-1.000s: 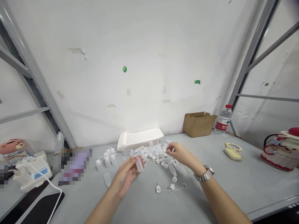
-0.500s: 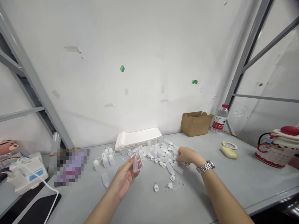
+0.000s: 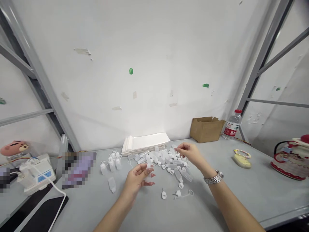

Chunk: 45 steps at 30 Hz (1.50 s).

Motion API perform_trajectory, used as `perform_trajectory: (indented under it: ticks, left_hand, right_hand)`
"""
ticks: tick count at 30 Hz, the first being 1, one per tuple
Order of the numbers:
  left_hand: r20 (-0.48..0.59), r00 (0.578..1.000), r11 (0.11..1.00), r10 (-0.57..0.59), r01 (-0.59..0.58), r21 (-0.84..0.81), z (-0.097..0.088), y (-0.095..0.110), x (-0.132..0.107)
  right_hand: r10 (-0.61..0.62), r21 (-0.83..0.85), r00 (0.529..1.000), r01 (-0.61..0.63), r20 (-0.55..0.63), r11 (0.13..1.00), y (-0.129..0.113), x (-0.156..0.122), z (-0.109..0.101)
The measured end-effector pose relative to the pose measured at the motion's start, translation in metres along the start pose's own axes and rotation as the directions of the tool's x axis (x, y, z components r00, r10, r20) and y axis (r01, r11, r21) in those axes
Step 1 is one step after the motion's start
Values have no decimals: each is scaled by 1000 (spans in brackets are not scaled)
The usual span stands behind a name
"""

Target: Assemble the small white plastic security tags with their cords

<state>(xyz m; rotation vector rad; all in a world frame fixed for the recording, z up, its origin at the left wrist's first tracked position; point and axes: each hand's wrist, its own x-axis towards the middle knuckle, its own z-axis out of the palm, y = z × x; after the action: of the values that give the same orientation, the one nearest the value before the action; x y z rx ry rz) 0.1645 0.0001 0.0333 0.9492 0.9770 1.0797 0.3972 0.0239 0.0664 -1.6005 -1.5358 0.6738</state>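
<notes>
My left hand (image 3: 136, 178) is closed around a small translucent squeeze bottle (image 3: 149, 163), with the fingertips wrapping its lower part. To the right, my right hand (image 3: 190, 154) hovers at the back right of a pile of loose bottles and caps (image 3: 166, 158). Its thumb and fingers are pinched together; whatever lies between them is too small to make out. In front of the pile are a needle-tip cap (image 3: 164, 194) and another cap with a ring strap (image 3: 178, 193). A single bottle (image 3: 111, 184) lies left of my left hand.
Several capped bottles (image 3: 111, 166) stand upright at left. White sheets (image 3: 149, 140) are stacked against the wall. A cardboard box (image 3: 207, 130), a water bottle (image 3: 232, 125), a yellow item (image 3: 241, 161) and a decorated pot (image 3: 289, 158) are at right. A power strip (image 3: 40, 175) sits far left.
My right hand has lifted from the pile's right side and moved back and left, fingers pinched. My left hand has turned its bottle and shifted slightly right. The camera view has shifted a little.
</notes>
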Motion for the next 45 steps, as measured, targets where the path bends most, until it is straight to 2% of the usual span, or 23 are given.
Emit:
perform_trajectory:
  ticks: [1,3,7,10,15,20,25,29,32,36,38,43,45]
  left_hand:
    - [6,1000,1000,14,-14,26,2,-1,-1]
    - [38,999,997,33,-35,62,5,-3,-2]
    - [93,994,994,54,-63,94,8,-9,-3]
    - [100,992,988,75,-88,131,7,-14,-3]
    - [104,979,965,178,-194,176,6,-16,-1]
    - [118,969,952,218,-238,192,4,-15,-1]
    - [83,958,922,275,-288,260,2,-15,-1]
    - [70,912,827,403,-396,400,-1,-17,-3]
    - [113,863,737,492,-482,474,-1,-19,-6]
    - [172,816,648,552,-550,527,-1,-24,-8]
    - [158,809,644,566,-553,529,-2,-25,-8]
    - [112,829,702,548,-529,476,-3,-25,-9]
    - [114,820,694,561,-541,476,-3,-26,-9]
  right_hand:
    - [-31,162,999,25,38,986,-4,-3,8]
    - [-42,330,992,0,120,944,-9,-10,26]
    - [-84,455,966,-39,246,890,-14,-25,57]
    - [-106,530,949,-72,297,845,-15,-31,68]
    - [-145,610,936,-86,320,788,-16,-35,69]
    - [-209,609,928,-24,308,793,-18,-35,65]
    - [-259,590,918,35,300,806,-21,-37,62]
    - [-278,570,916,69,288,819,-21,-38,62]
    - [-268,577,927,72,263,813,-18,-36,65]
    - [-235,612,944,47,230,789,-14,-35,70]
    - [-218,614,948,32,231,789,-14,-35,72]
    - [-205,623,953,23,222,782,-14,-36,74]
    - [-209,629,955,31,211,777,-15,-37,74]
